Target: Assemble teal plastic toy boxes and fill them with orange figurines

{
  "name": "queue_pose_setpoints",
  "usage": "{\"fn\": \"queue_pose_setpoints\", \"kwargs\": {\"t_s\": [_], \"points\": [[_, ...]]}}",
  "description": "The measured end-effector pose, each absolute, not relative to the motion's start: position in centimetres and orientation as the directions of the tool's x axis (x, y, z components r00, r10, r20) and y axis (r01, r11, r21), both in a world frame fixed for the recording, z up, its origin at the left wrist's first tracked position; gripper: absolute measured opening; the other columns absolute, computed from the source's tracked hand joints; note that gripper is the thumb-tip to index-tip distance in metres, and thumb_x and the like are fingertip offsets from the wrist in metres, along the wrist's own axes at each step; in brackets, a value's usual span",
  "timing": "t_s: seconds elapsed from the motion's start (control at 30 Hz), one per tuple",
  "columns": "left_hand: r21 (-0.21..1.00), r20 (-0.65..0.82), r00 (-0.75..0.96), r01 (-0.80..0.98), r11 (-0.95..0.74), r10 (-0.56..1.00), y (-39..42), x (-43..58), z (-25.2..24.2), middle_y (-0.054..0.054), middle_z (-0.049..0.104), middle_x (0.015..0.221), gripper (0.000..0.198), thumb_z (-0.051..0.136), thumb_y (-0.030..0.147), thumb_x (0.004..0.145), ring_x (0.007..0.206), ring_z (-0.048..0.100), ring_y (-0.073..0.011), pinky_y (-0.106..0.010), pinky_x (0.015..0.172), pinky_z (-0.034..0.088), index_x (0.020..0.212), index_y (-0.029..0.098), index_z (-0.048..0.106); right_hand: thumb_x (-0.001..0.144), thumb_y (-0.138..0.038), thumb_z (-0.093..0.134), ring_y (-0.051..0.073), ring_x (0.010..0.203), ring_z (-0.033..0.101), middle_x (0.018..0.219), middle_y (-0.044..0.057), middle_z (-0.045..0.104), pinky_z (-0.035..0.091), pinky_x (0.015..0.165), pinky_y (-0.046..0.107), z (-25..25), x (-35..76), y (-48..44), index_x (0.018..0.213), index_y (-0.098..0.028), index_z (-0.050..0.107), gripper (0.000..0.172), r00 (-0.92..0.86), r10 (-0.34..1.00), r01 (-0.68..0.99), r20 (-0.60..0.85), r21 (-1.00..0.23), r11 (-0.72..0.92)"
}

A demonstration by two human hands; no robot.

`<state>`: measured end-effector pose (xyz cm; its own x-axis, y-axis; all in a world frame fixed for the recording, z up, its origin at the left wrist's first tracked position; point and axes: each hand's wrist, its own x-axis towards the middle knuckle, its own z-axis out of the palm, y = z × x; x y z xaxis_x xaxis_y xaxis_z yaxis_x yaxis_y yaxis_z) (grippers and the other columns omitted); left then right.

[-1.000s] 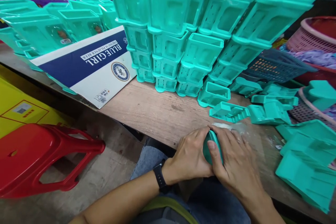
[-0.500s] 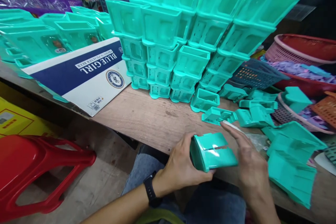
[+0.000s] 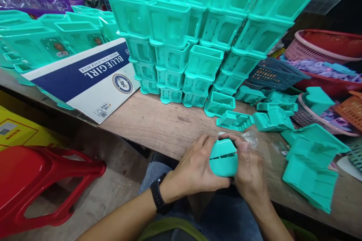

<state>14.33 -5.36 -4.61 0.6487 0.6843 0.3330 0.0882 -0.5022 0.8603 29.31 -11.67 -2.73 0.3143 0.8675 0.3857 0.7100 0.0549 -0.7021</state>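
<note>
Between both palms I hold a turquoise plastic part (image 3: 224, 165) with a dark slit across its face, just over the table's front edge. My left hand (image 3: 198, 167) is wrapped round its left side, the thumb below. From the right, my right hand (image 3: 250, 167) grips it, fingers curled over the far side. A clear plastic scrap (image 3: 250, 138) lies just beyond my right hand. Past the hands on the wooden table (image 3: 169, 128) are a small turquoise stepped piece (image 3: 235, 120) and an open turquoise box (image 3: 220, 103).
Tall stacks of turquoise boxes (image 3: 169, 56) rise behind. A white-and-blue carton (image 3: 93, 79) leans at left. More turquoise pieces (image 3: 311, 177) lie at right, near baskets (image 3: 277, 75) of purple parts. A red stool (image 3: 53, 180) stands at lower left.
My right hand, apart from the turquoise part before, has closed on its right side. The part has been turned so its slit face points towards me.
</note>
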Motion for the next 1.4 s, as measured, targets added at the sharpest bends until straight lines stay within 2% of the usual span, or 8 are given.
{"fn": "queue_pose_setpoints", "kwargs": {"t_s": [0.27, 0.47, 0.63, 0.73, 0.87, 1.0, 1.17, 1.4], "points": [[0.857, 0.380, 0.581, 0.072, -0.511, 0.720, -5.9, 14.6, -5.3, -0.010, 0.073, 0.119, 0.076, 0.089, 0.027, 0.064, 0.109, 0.070, -0.0350, -0.050, 0.100, 0.058, 0.133, 0.017, 0.060, 0.111, -0.045, 0.024, 0.022, 0.087, 0.076, 0.093, 0.011, 0.080, 0.056, 0.074, 0.033, -1.6, 28.6, -11.0, 0.095, -0.019, 0.073, 0.058, 0.238, 0.859, 0.807, 0.454, -0.584, 0.085], [0.860, 0.402, 0.594, 0.018, -0.511, 0.697, -6.0, 14.4, -5.9, -0.008, 0.068, 0.129, 0.083, 0.089, 0.023, 0.064, 0.118, 0.066, -0.0319, -0.046, 0.106, 0.055, 0.139, 0.022, 0.054, 0.111, -0.050, 0.024, 0.023, 0.101, 0.074, 0.106, 0.009, 0.080, 0.055, 0.085, 0.034, -2.3, 28.8, -11.4, 0.103, -0.021, 0.074, 0.058, 0.271, 0.857, 0.775, 0.438, -0.628, 0.076], [0.901, 0.349, 0.551, 0.027, -0.434, 0.758, -6.2, 14.3, -6.0, -0.006, 0.066, 0.129, 0.085, 0.087, 0.017, 0.061, 0.120, 0.063, -0.0298, -0.044, 0.107, 0.054, 0.138, 0.023, 0.052, 0.108, -0.057, 0.033, 0.027, 0.120, 0.069, 0.128, 0.008, 0.076, 0.053, 0.096, 0.039, -2.6, 29.2, -12.3, 0.122, -0.023, 0.074, 0.055, 0.364, 0.841, 0.745, 0.400, -0.667, -0.006], [0.913, 0.331, 0.510, 0.040, -0.406, 0.794, -6.0, 14.1, -6.0, -0.005, 0.067, 0.124, 0.082, 0.089, 0.017, 0.060, 0.116, 0.065, -0.0293, -0.043, 0.105, 0.055, 0.134, 0.023, 0.056, 0.102, -0.062, 0.046, 0.029, 0.113, 0.071, 0.118, 0.008, 0.079, 0.055, 0.090, 0.039, -2.5, 29.4, -13.1, 0.113, -0.024, 0.077, 0.051, 0.434, 0.814, 0.717, 0.387, -0.695, -0.052], [0.885, 0.386, 0.488, 0.045, -0.464, 0.783, -5.9, 14.1, -6.5, -0.006, 0.067, 0.119, 0.074, 0.088, 0.023, 0.063, 0.111, 0.066, -0.0295, -0.043, 0.099, 0.056, 0.130, 0.022, 0.057, 0.085, -0.063, 0.071, 0.030, 0.097, 0.073, 0.100, 0.007, 0.081, 0.056, 0.086, 0.037, -1.5, 29.1, -13.5, 0.090, -0.024, 0.079, 0.041, 0.327, 0.936, 0.610, 0.126, -0.785, -0.108], [0.865, 0.405, 0.478, 0.074, -0.495, 0.779, -6.2, 14.3, -7.2, -0.009, 0.067, 0.118, 0.072, 0.087, 0.026, 0.064, 0.109, 0.065, -0.0317, -0.045, 0.094, 0.057, 0.128, 0.020, 0.056, 0.082, -0.061, 0.073, 0.028, 0.091, 0.072, 0.092, 0.006, 0.080, 0.056, 0.089, 0.037, -0.1, 28.6, -13.0, 0.085, -0.022, 0.079, 0.040, 0.165, 0.968, 0.455, -0.187, -0.857, -0.243], [0.860, 0.403, 0.476, 0.095, -0.501, 0.782, -6.6, 14.3, -7.1, -0.009, 0.067, 0.113, 0.065, 0.086, 0.025, 0.064, 0.104, 0.066, -0.0313, -0.044, 0.090, 0.057, 0.121, 0.019, 0.056, 0.078, -0.060, 0.074, 0.026, 0.083, 0.068, 0.080, 0.004, 0.077, 0.055, 0.082, 0.036, 0.3, 28.4, -12.9, 0.081, -0.020, 0.078, 0.040, 0.169, 0.957, 0.377, -0.237, -0.881, -0.285], [0.844, 0.416, 0.434, 0.144, -0.517, 0.799, -6.9, 14.3, -7.0, -0.008, 0.067, 0.102, 0.057, 0.083, 0.026, 0.069, 0.095, 0.066, -0.0300, -0.043, 0.083, 0.057, 0.119, 0.018, 0.056, 0.080, -0.061, 0.073, 0.024, 0.069, 0.065, 0.072, 0.003, 0.072, 0.052, 0.058, 0.032, -1.0, 29.0, -13.7, 0.087, -0.022, 0.078, 0.040, 0.281, 0.952, 0.556, -0.119, -0.789, -0.263]]}}
